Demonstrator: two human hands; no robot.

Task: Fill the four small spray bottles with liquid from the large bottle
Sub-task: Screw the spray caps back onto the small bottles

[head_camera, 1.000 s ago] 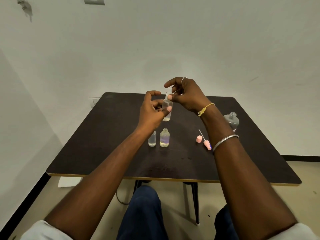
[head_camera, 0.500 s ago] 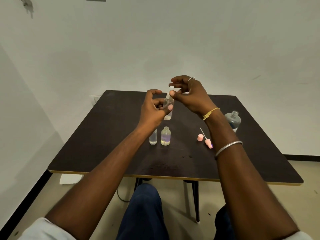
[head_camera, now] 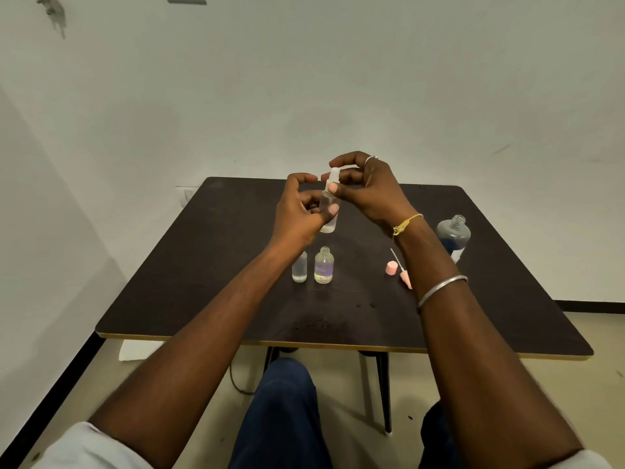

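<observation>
My left hand (head_camera: 299,211) grips a small clear spray bottle (head_camera: 328,222) above the dark table (head_camera: 216,272), thumb across its body. My right hand (head_camera: 367,187) pinches the white spray top (head_camera: 334,174) at the bottle's neck. Below my hands stand two more small bottles: a slim clear one (head_camera: 299,269), partly hidden by my left wrist, and a rounder open one (head_camera: 324,265) with yellowish liquid. The large clear bottle (head_camera: 453,235) stands uncapped at the right, behind my right forearm.
A pink cap (head_camera: 391,268) and a pink sprayer with a thin dip tube (head_camera: 402,273) lie on the table beside my right forearm. Wet spots mark the table near its front edge. A white wall stands close behind the table. My knees are under the front edge.
My right hand has brought the white spray top down onto the neck of the held bottle. Both hands have stayed at about the same place above the table.
</observation>
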